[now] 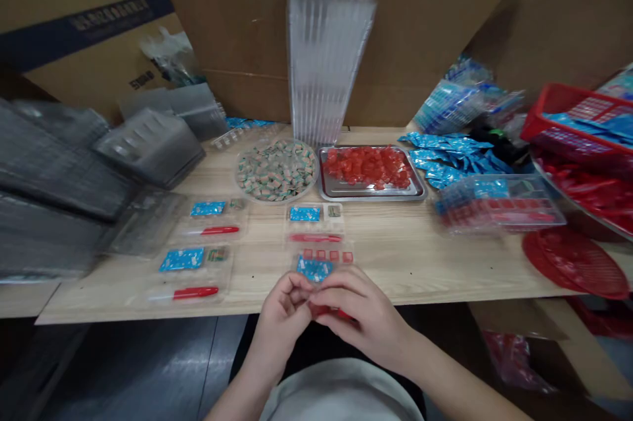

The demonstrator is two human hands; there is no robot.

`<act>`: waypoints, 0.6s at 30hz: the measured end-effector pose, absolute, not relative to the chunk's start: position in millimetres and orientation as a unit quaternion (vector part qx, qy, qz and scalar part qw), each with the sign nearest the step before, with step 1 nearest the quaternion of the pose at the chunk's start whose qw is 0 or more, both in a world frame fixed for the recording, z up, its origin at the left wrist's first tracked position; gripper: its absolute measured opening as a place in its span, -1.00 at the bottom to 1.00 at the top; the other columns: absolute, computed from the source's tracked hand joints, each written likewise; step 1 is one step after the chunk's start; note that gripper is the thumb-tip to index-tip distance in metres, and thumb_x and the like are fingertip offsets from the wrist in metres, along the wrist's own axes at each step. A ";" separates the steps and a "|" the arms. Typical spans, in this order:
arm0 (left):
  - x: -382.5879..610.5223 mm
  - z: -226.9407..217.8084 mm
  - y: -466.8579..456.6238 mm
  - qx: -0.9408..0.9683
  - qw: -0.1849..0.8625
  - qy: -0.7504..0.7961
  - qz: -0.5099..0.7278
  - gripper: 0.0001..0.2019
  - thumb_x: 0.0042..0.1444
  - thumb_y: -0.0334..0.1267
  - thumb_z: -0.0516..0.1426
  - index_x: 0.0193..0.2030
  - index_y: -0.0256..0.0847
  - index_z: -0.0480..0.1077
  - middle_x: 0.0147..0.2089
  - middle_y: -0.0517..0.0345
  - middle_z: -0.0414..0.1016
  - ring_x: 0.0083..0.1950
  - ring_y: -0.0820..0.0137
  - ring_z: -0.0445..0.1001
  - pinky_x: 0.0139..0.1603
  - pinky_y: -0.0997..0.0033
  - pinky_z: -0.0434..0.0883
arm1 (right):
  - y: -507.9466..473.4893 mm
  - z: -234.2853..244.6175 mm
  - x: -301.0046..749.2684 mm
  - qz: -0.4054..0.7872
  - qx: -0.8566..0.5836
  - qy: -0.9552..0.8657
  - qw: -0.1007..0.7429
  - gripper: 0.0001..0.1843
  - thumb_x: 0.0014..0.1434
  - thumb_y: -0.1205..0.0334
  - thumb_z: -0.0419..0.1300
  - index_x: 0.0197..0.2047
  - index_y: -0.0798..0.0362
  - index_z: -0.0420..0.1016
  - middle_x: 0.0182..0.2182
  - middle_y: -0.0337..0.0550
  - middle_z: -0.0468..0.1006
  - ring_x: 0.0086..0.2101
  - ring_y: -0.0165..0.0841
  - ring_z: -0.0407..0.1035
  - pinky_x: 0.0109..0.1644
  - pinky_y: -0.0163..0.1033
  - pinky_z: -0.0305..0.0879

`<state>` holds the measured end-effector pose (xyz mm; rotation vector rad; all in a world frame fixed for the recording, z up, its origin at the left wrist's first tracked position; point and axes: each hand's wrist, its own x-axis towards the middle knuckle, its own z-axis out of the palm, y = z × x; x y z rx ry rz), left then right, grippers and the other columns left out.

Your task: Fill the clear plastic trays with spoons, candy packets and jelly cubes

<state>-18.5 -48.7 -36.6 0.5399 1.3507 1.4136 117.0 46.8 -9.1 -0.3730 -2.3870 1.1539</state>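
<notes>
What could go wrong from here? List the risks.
The red item held in the right hand, beside the left hand, sits past the table edge, so a slip could drop it off the table. The tall stack of clear plastic trays, standing on end against the cardboard, might tip onto the steel tray.

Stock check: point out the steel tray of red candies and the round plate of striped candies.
Steel tray (373, 195), head view, front rim.
Round plate (237, 173), head view, left rim.
</notes>
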 end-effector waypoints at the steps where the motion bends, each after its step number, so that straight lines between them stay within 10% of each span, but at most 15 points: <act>1: -20.9 -40.5 -54.9 0.231 0.519 0.582 0.582 -0.85 0.02 -0.26 0.17 -0.31 -0.19 0.25 -0.46 0.27 0.44 -0.46 0.50 0.43 -0.41 0.52 0.40 | 47.1 -10.7 114.7 0.413 -0.132 -0.871 0.229 -0.80 0.15 0.34 0.16 -0.14 -0.03 0.45 -0.23 -0.17 0.50 -0.19 -0.37 0.35 -0.07 -0.23 0.29; 8: -75.6 -92.4 -83.5 0.570 0.116 0.697 0.420 -0.83 0.11 -0.33 0.12 -0.14 -0.13 0.44 -0.07 0.03 0.50 0.00 0.28 0.43 0.04 0.16 0.38 | 82.0 -40.3 56.7 0.276 -0.202 -0.917 0.207 -0.87 0.15 0.28 0.17 -0.21 0.02 0.50 -0.24 -0.09 0.53 -0.17 -0.27 0.34 -0.05 -0.13 0.29; 18: -77.9 -106.3 -77.9 0.618 0.046 0.691 0.373 -0.89 0.13 -0.39 0.10 -0.23 -0.16 0.42 -0.06 0.02 0.39 -0.03 0.34 0.41 -0.06 0.32 0.44 | 88.9 -45.5 58.4 0.222 -0.225 -0.932 0.178 -0.73 0.16 0.28 0.14 -0.04 0.03 0.40 -0.19 -0.06 0.48 -0.14 -0.22 0.32 -0.05 -0.07 0.30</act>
